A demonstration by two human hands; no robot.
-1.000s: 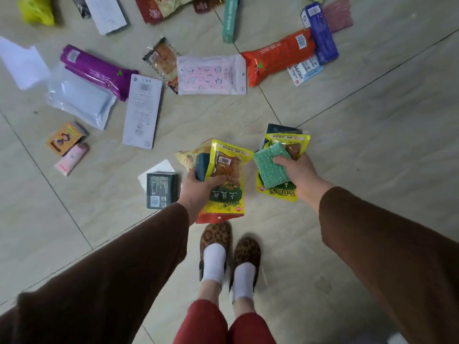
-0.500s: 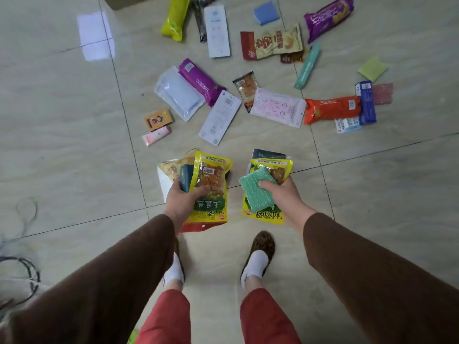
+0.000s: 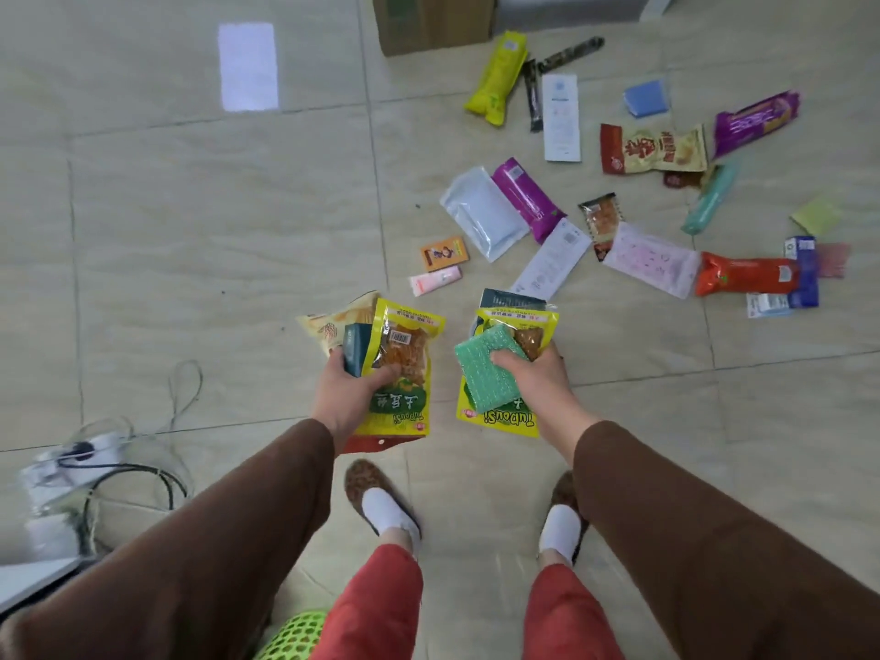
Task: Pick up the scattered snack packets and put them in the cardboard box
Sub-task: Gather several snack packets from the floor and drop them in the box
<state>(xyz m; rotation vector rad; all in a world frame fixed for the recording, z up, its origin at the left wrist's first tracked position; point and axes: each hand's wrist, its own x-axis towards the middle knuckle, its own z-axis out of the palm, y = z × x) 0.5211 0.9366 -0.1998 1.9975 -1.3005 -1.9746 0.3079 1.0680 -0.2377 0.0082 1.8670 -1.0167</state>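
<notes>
My left hand is shut on a stack of packets: a yellow snack packet on top, a dark teal box and a pale chips bag behind it. In my right hand I grip a green sparkly pouch over a second yellow snack packet, with a dark packet underneath. The cardboard box stands on the floor at the top, partly cut off. Several more packets lie scattered to the upper right, among them a red-orange one and a purple one.
The floor is pale tile. A power strip with cables lies at the lower left. The rim of a green mesh basket shows at the bottom edge between my legs. My slippered feet stand just below my hands.
The view has swung back and left, so the scattered packets shifted to the upper right and the cardboard box and cables came into view. My feet stepped apart. Both hands keep their packets.
</notes>
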